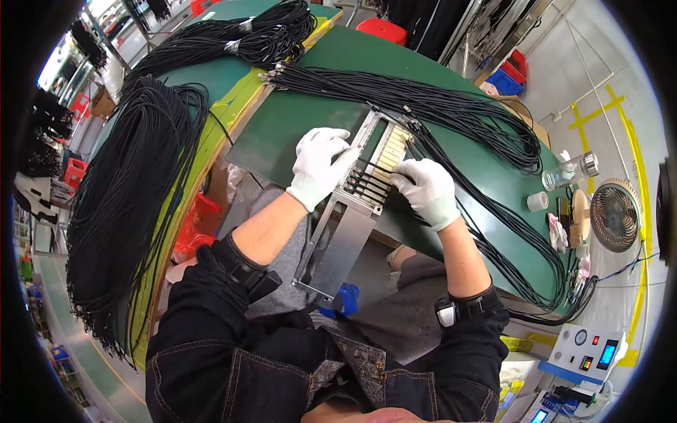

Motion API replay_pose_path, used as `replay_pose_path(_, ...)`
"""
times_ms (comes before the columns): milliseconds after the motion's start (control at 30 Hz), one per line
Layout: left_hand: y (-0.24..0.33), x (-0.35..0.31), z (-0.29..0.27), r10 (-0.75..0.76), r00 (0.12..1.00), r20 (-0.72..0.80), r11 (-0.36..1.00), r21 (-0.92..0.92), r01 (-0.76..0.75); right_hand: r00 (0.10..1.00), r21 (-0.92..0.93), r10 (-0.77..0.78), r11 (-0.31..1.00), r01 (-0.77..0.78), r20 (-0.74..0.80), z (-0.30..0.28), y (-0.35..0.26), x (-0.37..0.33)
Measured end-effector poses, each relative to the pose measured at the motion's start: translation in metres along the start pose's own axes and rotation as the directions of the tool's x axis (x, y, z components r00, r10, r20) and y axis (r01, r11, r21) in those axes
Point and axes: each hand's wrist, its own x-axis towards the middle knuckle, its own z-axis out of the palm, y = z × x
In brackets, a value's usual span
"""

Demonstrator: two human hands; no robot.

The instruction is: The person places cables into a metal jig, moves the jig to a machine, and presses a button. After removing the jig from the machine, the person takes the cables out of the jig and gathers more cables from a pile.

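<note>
A slotted metal fixture (352, 243) is found angled across the near edge of the green table (276, 141), its lower end projecting toward the person's lap. Several short lengths of black cable are seated side by side in its slots. The uppermost black cable (375, 167) is spanned between the two hands, above the seated row. The cable is judged light, flexible and springy, its smooth jacket somewhat slippery under a glove; it is best pinched close to the slot, where sagging is limited. The fixture is judged rigid and fairly heavy, best taken by its side rails.

The right hand (429, 190), in a white glove, is partly closed, the cable apparently pinched between thumb and fingers at the fixture's right side. The left hand (321, 168), likewise gloved, is half curled, its fingertips at the left rail by the cable's end; whether anything is gripped there cannot be determined.
</note>
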Motion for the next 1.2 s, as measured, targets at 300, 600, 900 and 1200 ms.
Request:
replay_pose_path(300,-0.008,-0.003,0.005,-0.086,0.996,0.015,0.995,-0.042,0.087,0.981,-0.028,0.144,0.990,-0.142,0.128,-0.015,0.003,0.000)
replay_pose_path(600,-0.012,-0.005,0.006,-0.185,0.978,0.099,0.981,-0.046,0.190,0.971,-0.071,0.165,0.985,-0.155,0.173,-0.014,0.007,0.000)
replay_pose_path(900,0.009,-0.007,0.016,0.132,0.981,0.143,0.990,0.036,-0.139,0.997,-0.027,0.052,0.998,-0.051,0.060,-0.007,0.007,-0.003)
replay_pose_path(1200,0.011,-0.007,0.010,0.042,0.971,0.235,0.997,-0.067,-0.027,1.000,-0.029,0.000,1.000,-0.001,-0.024,-0.002,0.004,-0.005)
